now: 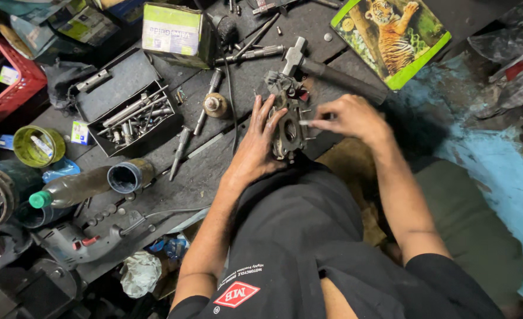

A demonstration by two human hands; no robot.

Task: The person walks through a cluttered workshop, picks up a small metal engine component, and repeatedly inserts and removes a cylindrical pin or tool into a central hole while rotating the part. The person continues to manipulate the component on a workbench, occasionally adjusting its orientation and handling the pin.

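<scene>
A greasy grey metal engine part (pixel 289 131) rests on my dark-trousered knee at the edge of a dark work surface. My left hand (pixel 256 143) lies against its left side, fingers spread upward along it. My right hand (pixel 349 117) comes in from the right and pinches a small light-coloured metal piece (pixel 306 123) at the part's face. A second greasy metal piece (pixel 280 82) sits just above the part. A hammer (pixel 326 67) with a dark handle lies behind my hands.
An open black tool case (pixel 126 100) with sockets and bits lies at left, screwdrivers (pixel 180 151) beside it. A green-capped bottle (pixel 67 190), a power drill (pixel 81 241), a green box (pixel 173 32), a red crate (pixel 6 82) and a tiger-printed bag (pixel 394 35) surround the area.
</scene>
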